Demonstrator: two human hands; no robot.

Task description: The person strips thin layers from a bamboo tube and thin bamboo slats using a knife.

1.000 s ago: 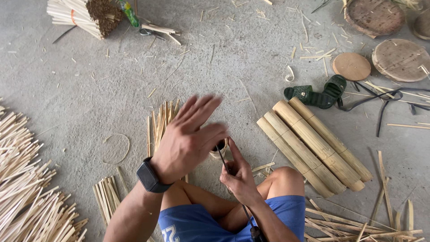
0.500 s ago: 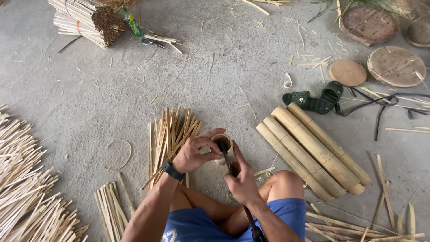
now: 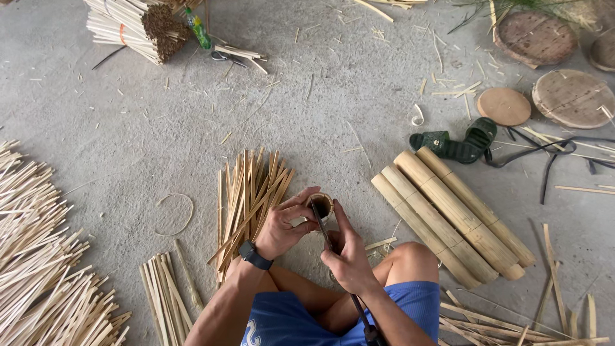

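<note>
The left hand [image 3: 282, 227] grips an upright bamboo tube [image 3: 322, 205]. The right hand [image 3: 349, 256] clenches a dark blade [image 3: 320, 224], apparently resting on the tube's rim.

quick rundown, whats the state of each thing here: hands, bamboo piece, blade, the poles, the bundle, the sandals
left hand: gripping the bamboo piece
right hand: closed around the blade handle
bamboo piece: upright, hollow end up, uncut
blade: edge set across the bamboo's top
bamboo poles: whole, lying side by side
stick bundle: tied, lying on its side
green sandals: off, on the floor
</note>
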